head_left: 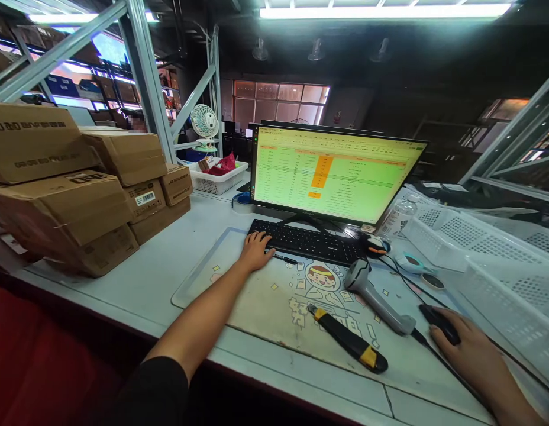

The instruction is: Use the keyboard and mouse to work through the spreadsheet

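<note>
My left hand [255, 249] lies at the left end of the black keyboard [310, 241], fingers stretched over the keys. Just by its thumb is a dark pen [285, 258]. Wrapped round a black computer mouse [442, 325] is my right hand [472, 349], at the mat's right side. Between the hands, a grey barcode scanner [381, 302] and a black and yellow utility knife [349, 340] rest on the printed desk mat [265, 307]. Behind the keyboard stands a monitor [332, 174] showing a spreadsheet with orange cells.
Stacked cardboard boxes [57, 207] stand at the left. White plastic baskets [500, 260] line the right, near a clear bottle [399, 216] and a tape roll [433, 281]. A filled white basket [216, 182] and a small fan [205, 123] are at the back left.
</note>
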`<state>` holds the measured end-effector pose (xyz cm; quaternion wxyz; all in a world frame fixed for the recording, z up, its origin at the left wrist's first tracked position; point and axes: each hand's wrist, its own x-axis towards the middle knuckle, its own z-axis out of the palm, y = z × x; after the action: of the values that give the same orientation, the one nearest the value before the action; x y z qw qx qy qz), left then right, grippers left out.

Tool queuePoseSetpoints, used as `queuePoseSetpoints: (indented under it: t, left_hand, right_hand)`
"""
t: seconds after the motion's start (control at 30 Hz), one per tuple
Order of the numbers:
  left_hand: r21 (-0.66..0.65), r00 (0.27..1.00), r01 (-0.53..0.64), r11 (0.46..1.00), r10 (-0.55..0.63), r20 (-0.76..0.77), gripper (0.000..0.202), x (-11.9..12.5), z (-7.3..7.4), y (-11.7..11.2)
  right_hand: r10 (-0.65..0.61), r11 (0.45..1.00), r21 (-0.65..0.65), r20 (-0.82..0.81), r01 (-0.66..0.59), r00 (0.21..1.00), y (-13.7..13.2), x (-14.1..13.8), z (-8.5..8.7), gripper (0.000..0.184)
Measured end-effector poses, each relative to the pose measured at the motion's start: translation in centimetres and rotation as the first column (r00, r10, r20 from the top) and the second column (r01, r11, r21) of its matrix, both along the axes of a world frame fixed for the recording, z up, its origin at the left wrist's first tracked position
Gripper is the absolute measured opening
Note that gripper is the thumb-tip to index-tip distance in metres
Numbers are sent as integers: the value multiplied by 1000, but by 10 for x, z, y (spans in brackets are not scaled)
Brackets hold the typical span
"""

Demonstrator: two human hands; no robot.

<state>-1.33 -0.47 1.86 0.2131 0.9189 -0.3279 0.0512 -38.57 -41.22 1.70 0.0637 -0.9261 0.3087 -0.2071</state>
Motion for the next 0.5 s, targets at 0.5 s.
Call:
queuePoseSetpoints:
  t: [0.5]
  left_hand:
    - [17,1000,0,1000,0,-5,53,0,0,0]
  right_hand:
    - [13,1000,6,-39,-13,999,1,-1,3,68]
